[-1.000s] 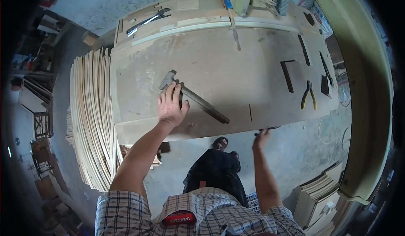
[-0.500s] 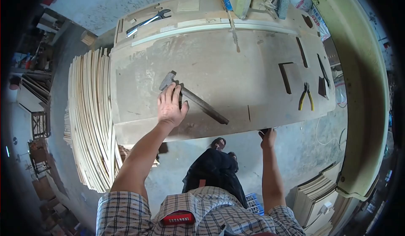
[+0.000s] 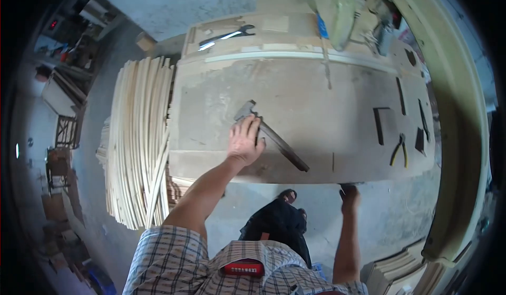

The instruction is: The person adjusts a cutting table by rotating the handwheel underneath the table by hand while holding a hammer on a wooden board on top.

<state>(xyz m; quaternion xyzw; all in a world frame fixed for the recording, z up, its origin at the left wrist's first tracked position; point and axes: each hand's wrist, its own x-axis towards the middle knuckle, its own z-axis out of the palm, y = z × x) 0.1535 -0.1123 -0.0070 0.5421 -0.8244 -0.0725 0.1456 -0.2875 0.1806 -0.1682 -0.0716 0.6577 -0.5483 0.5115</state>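
A hammer (image 3: 282,145) with a grey metal head and dark handle lies slantwise on the worn table (image 3: 211,126). My left hand (image 3: 245,142) rests over it, fingers stretched out flat and touching it just below the head, thumb held apart. At the table's front edge is my right hand (image 3: 349,197), smeared by motion. Its fingers are partly hidden at the edge, beside something dark that I cannot make out. Yellow-handled pliers (image 3: 400,150) lie on the table's right part, near a dark L-shaped piece (image 3: 378,124).
A tall stack of wooden strips (image 3: 137,142) stands against the table's left side. At the back lie a wrench (image 3: 240,31) and a long pale strip (image 3: 253,54). A green machine frame (image 3: 448,137) arches along the right. Boards (image 3: 395,274) lean at lower right.
The whole view has shifted, so table and hands appear farther right and slightly lower. My left hand stays on the hammer, which keeps its place on the table. My right hand remains by the front edge.
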